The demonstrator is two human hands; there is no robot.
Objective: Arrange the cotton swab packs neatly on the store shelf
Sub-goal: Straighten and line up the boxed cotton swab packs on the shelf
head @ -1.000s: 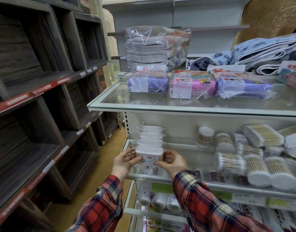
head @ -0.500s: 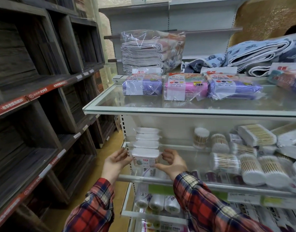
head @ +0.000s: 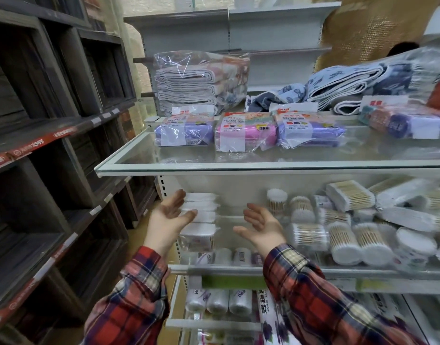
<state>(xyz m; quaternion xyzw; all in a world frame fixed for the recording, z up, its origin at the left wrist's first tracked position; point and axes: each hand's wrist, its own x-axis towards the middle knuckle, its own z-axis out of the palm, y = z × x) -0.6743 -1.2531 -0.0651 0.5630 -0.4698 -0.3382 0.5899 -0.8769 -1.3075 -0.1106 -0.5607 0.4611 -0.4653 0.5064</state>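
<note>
Cotton swab packs [head: 200, 220] stacked at shelf's [head: 239, 270] left edge; left hand [head: 168, 217], right hand [head: 260, 226] released, apart.

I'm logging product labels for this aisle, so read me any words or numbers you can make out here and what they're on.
"垃圾袋", probably: label of the pink pack.
Print on the red shelf strips: too blurred.
Print on the cotton swab packs: unreadable.
Print on the rolls below: too blurred.

We hold both arms forward in red plaid sleeves, our left hand [head: 169, 215] and right hand [head: 262, 226] raised apart, palms turned inward, fingers loosely spread, gripping nothing.
</note>
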